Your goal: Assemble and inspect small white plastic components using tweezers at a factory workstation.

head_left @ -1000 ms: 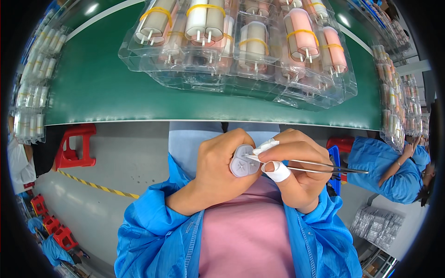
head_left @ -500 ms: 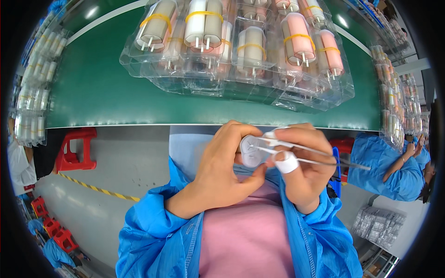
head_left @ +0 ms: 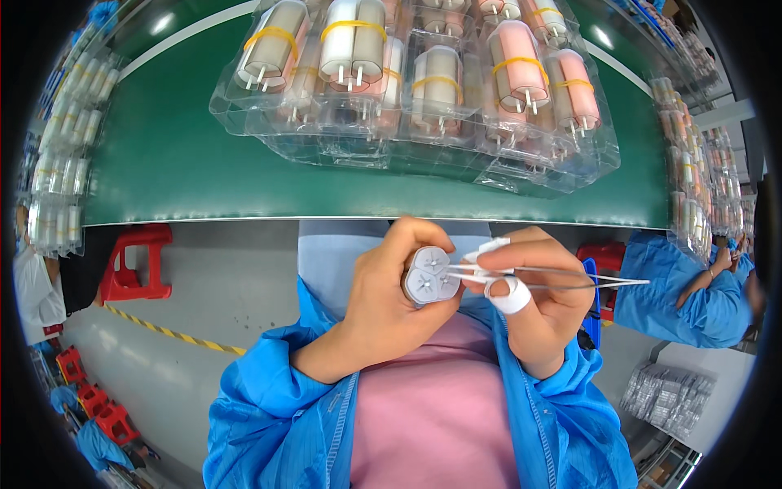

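My left hand (head_left: 383, 301) is wrapped round a light-grey three-lobed piece (head_left: 426, 275), its end face turned upward. Each lobe has a small star-shaped mark with a pale centre; the lower body is hidden by my fingers. In my right hand (head_left: 538, 297) is a pair of metal tweezers (head_left: 607, 282), pinched between thumb and fingers, with white tape on the thumb and a finger. The tweezer tips are at the right side of the piece's face; I cannot tell whether they grip anything. Both hands are in front of the table edge, above my lap.
Clear plastic trays (head_left: 342, 151) on the green table (head_left: 163, 163) hold several grey, white and pink cylinders (head_left: 354, 41) banded in yellow, with white pins. A red stool (head_left: 134, 261) stands at the left. At the right sits a co-worker in a blue garment (head_left: 676, 281).
The three-lobed piece has tilted and shifted slightly left, so its three marks now show clearly. The tweezers have swung more level, their arms closer together.
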